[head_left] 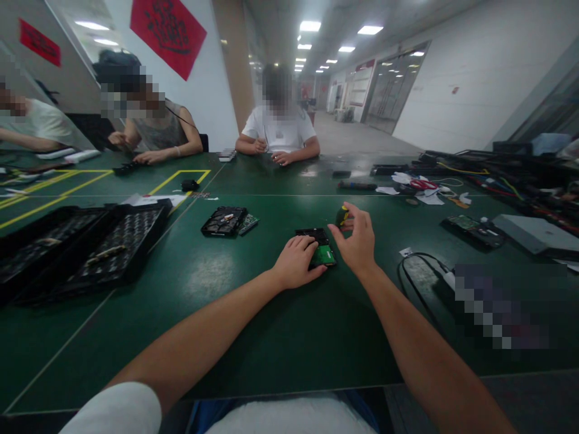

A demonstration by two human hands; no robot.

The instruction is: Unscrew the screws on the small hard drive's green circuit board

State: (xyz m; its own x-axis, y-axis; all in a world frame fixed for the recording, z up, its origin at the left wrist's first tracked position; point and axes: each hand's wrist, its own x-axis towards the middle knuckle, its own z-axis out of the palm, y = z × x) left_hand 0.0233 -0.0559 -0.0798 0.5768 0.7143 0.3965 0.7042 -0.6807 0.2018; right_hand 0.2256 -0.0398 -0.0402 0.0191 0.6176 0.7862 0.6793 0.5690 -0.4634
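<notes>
Left hand (296, 264) spread across a black-green device (323, 255), right hand (359, 240) curled around a yellow-black tool (342, 216), thumb wide

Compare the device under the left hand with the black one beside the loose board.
The near device shows a green board; the far device looks mostly black. The left hand covers part of the near device; the far device lies untouched. Both rest on the table.
</notes>
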